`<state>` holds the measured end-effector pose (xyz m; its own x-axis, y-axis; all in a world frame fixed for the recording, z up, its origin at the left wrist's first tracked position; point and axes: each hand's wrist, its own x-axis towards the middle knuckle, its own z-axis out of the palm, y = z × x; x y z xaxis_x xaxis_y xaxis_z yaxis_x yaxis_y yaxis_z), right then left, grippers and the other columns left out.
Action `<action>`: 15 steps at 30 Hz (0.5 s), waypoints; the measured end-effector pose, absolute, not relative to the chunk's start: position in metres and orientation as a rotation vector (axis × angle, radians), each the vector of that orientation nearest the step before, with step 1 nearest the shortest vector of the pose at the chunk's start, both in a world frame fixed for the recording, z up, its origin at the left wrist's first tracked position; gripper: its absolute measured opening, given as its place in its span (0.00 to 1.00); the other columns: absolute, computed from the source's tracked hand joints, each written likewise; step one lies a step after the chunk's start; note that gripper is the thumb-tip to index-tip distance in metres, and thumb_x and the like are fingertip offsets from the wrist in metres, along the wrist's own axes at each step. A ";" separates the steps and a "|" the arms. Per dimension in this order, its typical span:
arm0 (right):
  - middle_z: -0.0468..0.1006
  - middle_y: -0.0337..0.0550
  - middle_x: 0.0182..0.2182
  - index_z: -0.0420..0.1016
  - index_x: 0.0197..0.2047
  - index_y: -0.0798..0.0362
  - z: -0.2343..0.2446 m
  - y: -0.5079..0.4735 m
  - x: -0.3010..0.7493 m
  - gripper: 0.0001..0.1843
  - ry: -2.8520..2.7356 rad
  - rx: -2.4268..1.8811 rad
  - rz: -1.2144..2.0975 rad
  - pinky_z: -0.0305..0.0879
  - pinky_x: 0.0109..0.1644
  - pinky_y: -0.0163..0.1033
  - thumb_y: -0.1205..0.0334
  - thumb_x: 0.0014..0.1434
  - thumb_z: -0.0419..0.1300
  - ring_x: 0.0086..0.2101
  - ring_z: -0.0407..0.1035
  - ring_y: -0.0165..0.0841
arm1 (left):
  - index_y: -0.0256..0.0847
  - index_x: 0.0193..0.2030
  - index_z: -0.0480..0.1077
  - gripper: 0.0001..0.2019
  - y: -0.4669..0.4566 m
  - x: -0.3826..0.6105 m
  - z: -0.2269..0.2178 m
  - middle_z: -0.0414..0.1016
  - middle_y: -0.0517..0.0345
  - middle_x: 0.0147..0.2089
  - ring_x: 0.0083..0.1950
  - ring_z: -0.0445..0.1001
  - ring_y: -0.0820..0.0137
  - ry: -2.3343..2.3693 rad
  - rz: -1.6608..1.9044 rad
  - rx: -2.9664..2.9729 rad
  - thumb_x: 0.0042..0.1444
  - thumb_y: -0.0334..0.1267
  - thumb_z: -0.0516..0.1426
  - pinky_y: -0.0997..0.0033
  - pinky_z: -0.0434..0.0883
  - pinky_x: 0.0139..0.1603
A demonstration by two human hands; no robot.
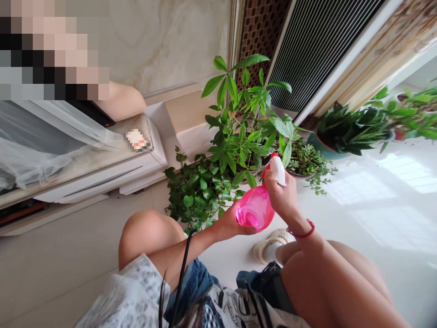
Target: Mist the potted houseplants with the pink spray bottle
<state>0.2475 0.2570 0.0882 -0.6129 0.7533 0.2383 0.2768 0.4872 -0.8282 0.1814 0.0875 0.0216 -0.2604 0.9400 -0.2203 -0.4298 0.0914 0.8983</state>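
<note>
Spray bottle (256,209) is held before the leafy plant (244,136) — its body cupped by the left hand (229,224), its head gripped by the right hand (284,196), fingers partly hidden; greenery (418,111) at far right is cut off.

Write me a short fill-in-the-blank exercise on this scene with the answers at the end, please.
1. The left hand cups a bottle whose body is ____.
2. The right hand is at the spray head, which is red and ____.
3. The bracelet is on the ____ wrist.
4. The plants beyond the bottle have ____ leaves.

Missing words: pink; white; right; green.
</note>
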 end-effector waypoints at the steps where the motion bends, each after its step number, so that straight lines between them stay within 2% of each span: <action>1: 0.66 0.38 0.22 0.64 0.27 0.48 0.088 0.256 0.248 0.14 -2.149 -0.839 1.044 0.58 0.30 0.42 0.51 0.61 0.52 0.27 0.60 0.34 | 0.43 0.73 0.61 0.53 0.087 0.182 0.021 0.68 0.38 0.71 0.71 0.67 0.47 1.163 1.472 0.616 0.40 0.50 0.77 0.47 0.66 0.70; 8: 0.72 0.41 0.29 0.68 0.35 0.48 0.081 0.248 0.245 0.15 -2.204 -0.811 1.083 0.64 0.38 0.46 0.47 0.61 0.51 0.32 0.64 0.37 | 0.42 0.75 0.57 0.56 0.083 0.184 0.014 0.65 0.37 0.72 0.72 0.66 0.48 1.132 1.485 0.585 0.41 0.48 0.77 0.47 0.65 0.72; 11: 0.70 0.40 0.27 0.65 0.31 0.48 0.080 0.247 0.242 0.13 -2.232 -0.837 1.081 0.64 0.40 0.47 0.48 0.60 0.51 0.32 0.64 0.37 | 0.43 0.76 0.55 0.58 0.081 0.185 0.015 0.64 0.37 0.73 0.73 0.64 0.47 1.079 1.499 0.581 0.40 0.49 0.77 0.47 0.64 0.73; 15: 0.67 0.38 0.24 0.59 0.27 0.47 0.081 0.243 0.238 0.13 -2.268 -0.804 1.054 0.63 0.42 0.48 0.50 0.59 0.50 0.31 0.64 0.37 | 0.42 0.75 0.59 0.57 0.081 0.186 0.022 0.68 0.36 0.70 0.71 0.67 0.47 1.040 1.507 0.589 0.39 0.52 0.77 0.47 0.64 0.72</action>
<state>0.2381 0.2433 0.0814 -0.6953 0.6916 0.1955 0.2964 0.5237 -0.7987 0.1859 0.0810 0.0219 -0.2190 0.9581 -0.1848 -0.5125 0.0482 0.8573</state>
